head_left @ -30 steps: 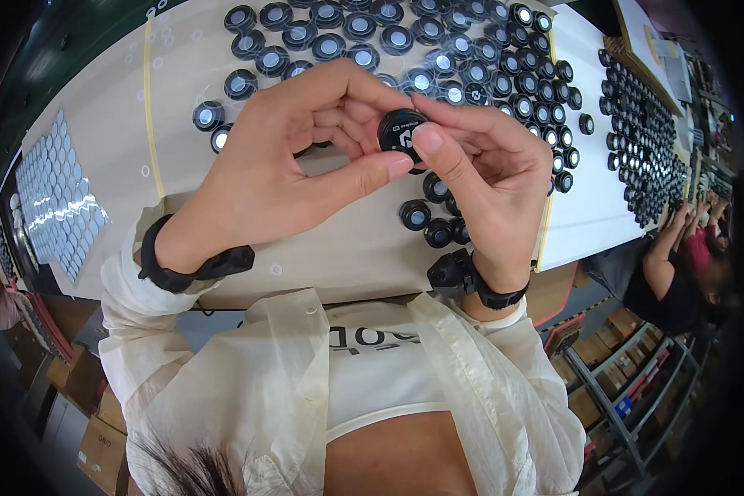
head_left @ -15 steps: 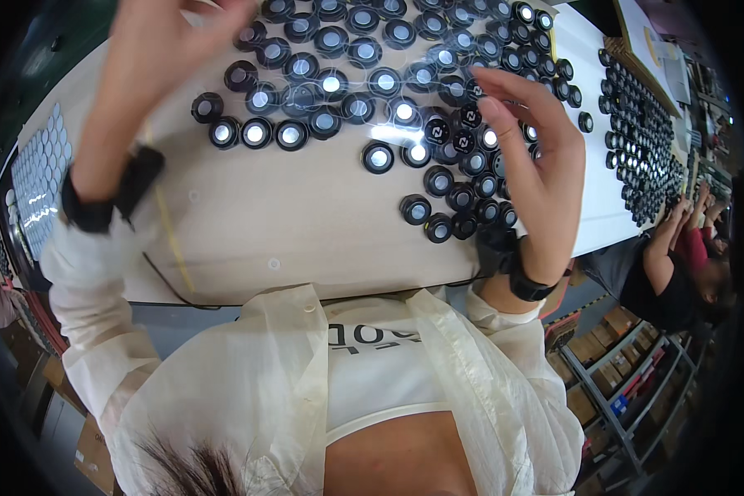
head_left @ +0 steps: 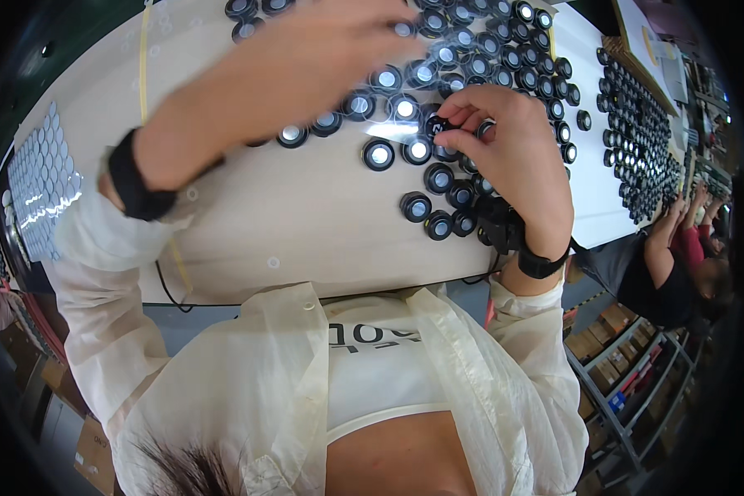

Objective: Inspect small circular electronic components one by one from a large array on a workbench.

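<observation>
Black round parts (head_left: pixel 378 155) with pale shiny centres stand in loose rows across the beige worktable (head_left: pixel 248 223). A clear plastic sheet (head_left: pixel 386 131) lies over some of them, catching a bright reflection. My right hand (head_left: pixel 512 140) is closed in a pinch at the sheet's right side, thumb and finger on a black round sticker (head_left: pixel 436 125) with a pale mark. Over the far parts, my left hand (head_left: pixel 347 41) is blurred by motion and its fingertips do not show clearly. It hides several parts beneath it. Both wrists wear black bands.
A sheet of pale round pieces (head_left: pixel 45 182) lies at the far left. On the right, a white table (head_left: pixel 591 182) carries many more black round parts. Another person (head_left: pixel 678 264) works beyond it. A metal rack (head_left: pixel 628 397) with cartons stands at lower right.
My left hand has swept right from the upper left, across the rows of parts. My right hand has moved slightly left and closed from a loose, parted shape into a pinch.
</observation>
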{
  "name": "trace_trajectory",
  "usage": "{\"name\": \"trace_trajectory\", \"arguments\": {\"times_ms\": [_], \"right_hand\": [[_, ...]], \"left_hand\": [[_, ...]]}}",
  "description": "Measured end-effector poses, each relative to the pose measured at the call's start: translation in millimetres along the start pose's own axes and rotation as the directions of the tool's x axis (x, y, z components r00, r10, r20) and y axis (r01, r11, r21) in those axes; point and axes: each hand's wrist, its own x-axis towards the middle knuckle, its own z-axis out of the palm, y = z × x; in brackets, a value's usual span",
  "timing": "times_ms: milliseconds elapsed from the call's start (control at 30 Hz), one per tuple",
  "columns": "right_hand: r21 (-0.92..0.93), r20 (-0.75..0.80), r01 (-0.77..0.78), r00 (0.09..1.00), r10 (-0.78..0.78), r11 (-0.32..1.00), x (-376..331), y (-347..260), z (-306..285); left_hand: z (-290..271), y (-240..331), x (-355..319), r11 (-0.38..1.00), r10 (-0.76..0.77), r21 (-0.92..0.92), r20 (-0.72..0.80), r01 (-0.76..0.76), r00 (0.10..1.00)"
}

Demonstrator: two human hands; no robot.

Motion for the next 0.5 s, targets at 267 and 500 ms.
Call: {"name": "trace_trajectory", "arguments": {"times_ms": [267,500], "right_hand": [[-0.183,0.095,0.154,0.986,-0.139,0.971,20.7,9.6,1.8],[-0.125,0.175,0.142,0.977,-0.119,0.982,28.0,6.4,-8.6]], "left_hand": [[37.0,18.8,-5.0,0.999,0.005,0.054,0.016,-0.005,1.000],[29.9,24.9,0.6,0.997,-0.003,0.073,0.054,-0.001,0.999]]}}
